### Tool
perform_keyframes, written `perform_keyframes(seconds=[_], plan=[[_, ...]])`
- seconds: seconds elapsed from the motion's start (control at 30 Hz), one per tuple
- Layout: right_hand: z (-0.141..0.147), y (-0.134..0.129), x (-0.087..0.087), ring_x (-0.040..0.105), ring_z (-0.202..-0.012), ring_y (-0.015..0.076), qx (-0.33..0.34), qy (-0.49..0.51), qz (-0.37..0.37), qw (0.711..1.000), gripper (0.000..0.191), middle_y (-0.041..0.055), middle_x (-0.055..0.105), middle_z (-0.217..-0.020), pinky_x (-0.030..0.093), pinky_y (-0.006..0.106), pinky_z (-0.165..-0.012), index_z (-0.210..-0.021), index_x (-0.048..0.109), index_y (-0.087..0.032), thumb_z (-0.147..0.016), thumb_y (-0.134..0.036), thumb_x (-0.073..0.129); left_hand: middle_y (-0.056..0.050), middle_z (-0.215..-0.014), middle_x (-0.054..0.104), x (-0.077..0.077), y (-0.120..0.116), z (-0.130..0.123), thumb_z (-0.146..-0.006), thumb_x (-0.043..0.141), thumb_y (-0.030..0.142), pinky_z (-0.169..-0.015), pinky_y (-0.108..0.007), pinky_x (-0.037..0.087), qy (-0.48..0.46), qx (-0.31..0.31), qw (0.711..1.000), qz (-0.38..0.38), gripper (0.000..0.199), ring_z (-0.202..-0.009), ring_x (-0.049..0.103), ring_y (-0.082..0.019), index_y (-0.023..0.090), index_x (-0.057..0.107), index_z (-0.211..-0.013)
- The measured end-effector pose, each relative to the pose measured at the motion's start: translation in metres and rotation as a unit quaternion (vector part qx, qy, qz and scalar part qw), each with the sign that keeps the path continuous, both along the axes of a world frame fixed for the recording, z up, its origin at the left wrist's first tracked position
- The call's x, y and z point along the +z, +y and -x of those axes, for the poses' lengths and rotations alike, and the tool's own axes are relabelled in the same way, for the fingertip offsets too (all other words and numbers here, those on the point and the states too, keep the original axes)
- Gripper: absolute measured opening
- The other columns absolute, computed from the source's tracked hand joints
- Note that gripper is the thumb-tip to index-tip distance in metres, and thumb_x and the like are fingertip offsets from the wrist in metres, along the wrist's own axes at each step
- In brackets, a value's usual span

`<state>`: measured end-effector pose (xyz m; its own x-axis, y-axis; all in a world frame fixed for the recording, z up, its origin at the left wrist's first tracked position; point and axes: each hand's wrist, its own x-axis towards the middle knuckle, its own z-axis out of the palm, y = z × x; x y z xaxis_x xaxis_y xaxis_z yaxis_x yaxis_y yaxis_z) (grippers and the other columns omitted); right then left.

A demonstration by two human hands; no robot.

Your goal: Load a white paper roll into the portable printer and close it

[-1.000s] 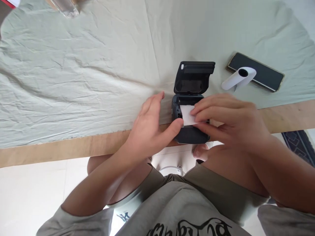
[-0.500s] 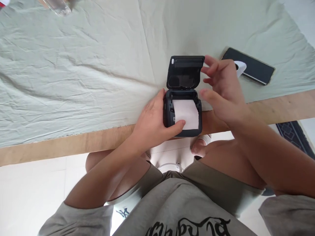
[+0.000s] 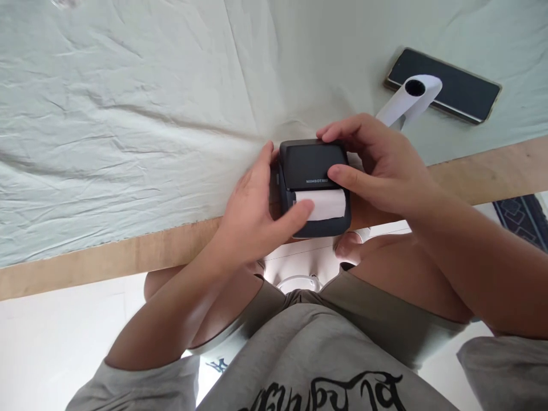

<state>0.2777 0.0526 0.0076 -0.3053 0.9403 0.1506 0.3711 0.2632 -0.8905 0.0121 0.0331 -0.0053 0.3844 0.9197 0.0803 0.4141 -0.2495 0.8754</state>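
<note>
A small black printer (image 3: 314, 162) lies at the table's front edge with its lid down. White paper (image 3: 327, 204) sticks out below the lid. My left hand (image 3: 261, 214) grips the printer's left side, its thumb pressing on the paper. My right hand (image 3: 377, 162) holds the printer from the right, thumb on the lid and fingertips at the back edge. Behind my right hand stands a curled white paper roll (image 3: 428, 88) with a dark round opening.
A dark phone (image 3: 466, 91) rests on the pale cloth (image 3: 171, 85) at the right. The bare wooden table edge (image 3: 162, 251) runs along the front. A clear object (image 3: 66, 3) is partly visible at the top left.
The printer's lid, raised before, is now down over the paper's upper part. My right hand has moved from beside the lid onto it. The view has shifted, showing more of the white roll.
</note>
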Motion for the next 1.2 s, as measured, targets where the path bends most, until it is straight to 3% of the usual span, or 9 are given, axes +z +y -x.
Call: perform_keyframes(seconds=[0.07,0.17,0.43,0.63,0.7,0.83,0.97,1.1,1.2], plan=[[-0.001,0.003,0.000,0.074,-0.130,0.0301,0.012,0.003,0.038,0.999,0.044,0.0030,0.075,-0.138,0.065,0.055,-0.114,-0.128,0.071,-0.034,-0.094,-0.060,0.083,-0.014,-0.165,0.069,0.005,0.001,-0.003,-0.110,0.061,0.074,-0.133,-0.061,0.052,-0.036,0.015,0.999,0.017,0.070,-0.157,0.062,-0.042,0.025,0.060,-0.160],[-0.003,0.008,0.003,0.073,-0.128,0.0307,0.044,0.011,0.076,0.996,0.047,0.0035,0.073,-0.138,0.067,0.055,-0.109,-0.127,0.070,-0.035,-0.092,-0.062,0.085,-0.009,-0.147,0.080,0.011,0.005,-0.007,-0.114,0.062,0.058,-0.123,-0.054,0.060,-0.052,0.033,0.998,0.031,0.046,-0.140,0.074,-0.035,0.025,0.071,-0.145],[-0.006,0.014,0.006,0.074,-0.123,0.0308,0.084,-0.025,0.079,0.993,0.052,0.0041,0.074,-0.136,0.068,0.055,-0.107,-0.133,0.070,-0.034,-0.091,-0.061,0.085,-0.008,-0.144,0.081,0.012,0.009,-0.008,-0.107,0.071,0.046,-0.124,-0.053,0.060,-0.046,0.041,0.997,0.035,0.039,-0.139,0.075,-0.033,0.024,0.072,-0.139],[-0.003,0.004,0.001,0.065,-0.149,0.0306,0.074,-0.063,-0.012,0.995,0.039,0.0045,0.071,-0.158,0.057,0.058,-0.129,-0.142,0.066,-0.034,-0.107,-0.049,0.064,-0.009,-0.152,0.077,0.018,-0.002,-0.009,-0.114,0.057,0.057,-0.123,-0.051,0.060,0.029,0.032,0.999,0.002,0.051,-0.144,0.072,-0.034,0.026,0.065,-0.155],[-0.002,0.000,0.001,0.063,-0.153,0.0282,0.059,-0.061,-0.029,0.996,0.037,0.0039,0.068,-0.162,0.054,0.057,-0.133,-0.144,0.065,-0.033,-0.110,-0.038,0.052,-0.010,-0.157,0.074,0.020,-0.008,-0.007,-0.115,0.054,0.060,-0.125,-0.053,0.058,0.062,0.016,0.998,-0.015,0.055,-0.146,0.071,-0.035,0.027,0.062,-0.159],[-0.006,-0.006,-0.002,0.068,-0.149,0.0276,0.010,-0.104,-0.038,0.994,0.055,0.0027,0.072,-0.157,0.059,0.056,-0.127,-0.149,0.062,-0.033,-0.097,-0.016,0.053,-0.018,-0.175,0.060,0.018,-0.023,0.001,-0.110,0.057,0.070,-0.135,-0.063,0.047,0.146,-0.032,0.988,-0.045,0.079,-0.161,0.057,-0.043,0.023,0.047,-0.173],[-0.012,-0.007,-0.008,0.076,-0.132,0.0313,0.022,-0.140,-0.078,0.987,0.061,0.0067,0.077,-0.146,0.065,0.060,-0.115,-0.153,0.059,-0.032,-0.095,-0.016,0.060,-0.023,-0.182,0.048,0.005,-0.034,0.007,-0.096,0.074,0.080,-0.137,-0.065,0.044,0.206,-0.048,0.973,-0.086,0.112,-0.167,0.050,-0.049,0.021,0.032,-0.181],[-0.017,-0.005,-0.012,0.075,-0.139,0.0336,0.024,-0.129,-0.089,0.987,0.069,0.0074,0.075,-0.152,0.066,0.062,-0.116,-0.157,0.055,-0.036,-0.092,-0.015,0.067,-0.024,-0.182,0.049,-0.003,-0.038,0.009,-0.098,0.078,0.076,-0.137,-0.062,0.046,0.214,-0.040,0.969,-0.119,0.108,-0.165,0.054,-0.048,0.021,0.033,-0.181],[-0.019,-0.004,-0.012,0.076,-0.137,0.0369,0.015,-0.139,-0.071,0.988,0.079,0.0061,0.076,-0.152,0.067,0.068,-0.111,-0.161,0.050,-0.039,-0.088,-0.014,0.070,-0.019,-0.182,0.051,-0.004,-0.036,0.008,-0.098,0.078,0.078,-0.138,-0.061,0.047,0.213,-0.032,0.971,-0.108,0.105,-0.165,0.054,-0.046,0.027,0.036,-0.180]])
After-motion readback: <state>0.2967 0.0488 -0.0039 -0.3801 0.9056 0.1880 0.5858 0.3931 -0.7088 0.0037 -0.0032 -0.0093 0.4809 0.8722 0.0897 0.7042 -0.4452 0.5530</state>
